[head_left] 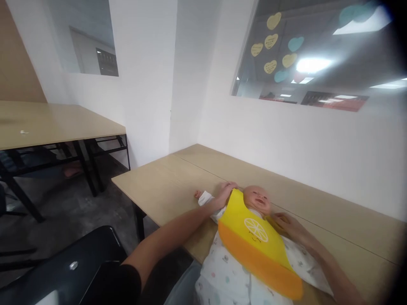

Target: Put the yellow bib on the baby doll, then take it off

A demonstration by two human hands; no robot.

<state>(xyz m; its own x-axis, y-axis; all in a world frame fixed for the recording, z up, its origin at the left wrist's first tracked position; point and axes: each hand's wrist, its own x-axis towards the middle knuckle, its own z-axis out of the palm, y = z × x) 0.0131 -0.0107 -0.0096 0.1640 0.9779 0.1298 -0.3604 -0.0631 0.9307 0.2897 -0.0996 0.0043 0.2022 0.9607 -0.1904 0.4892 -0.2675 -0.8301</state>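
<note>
Both fingers (229, 186) half-hidden behind bib (254, 237)

I see an evenly lit, fairly bright room; ceiling lights (313, 65) glare as reflections in the window (318, 55). My wide lens bends the edges, the right corners vignette dark, and everything looks slightly soft

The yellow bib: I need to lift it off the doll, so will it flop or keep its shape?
The bib probably flexes yet keeps its shape: it lies smooth and wrinkle-free across the doll. Its glossy surface may be slippery. The orange lower band looks thicker.
</note>
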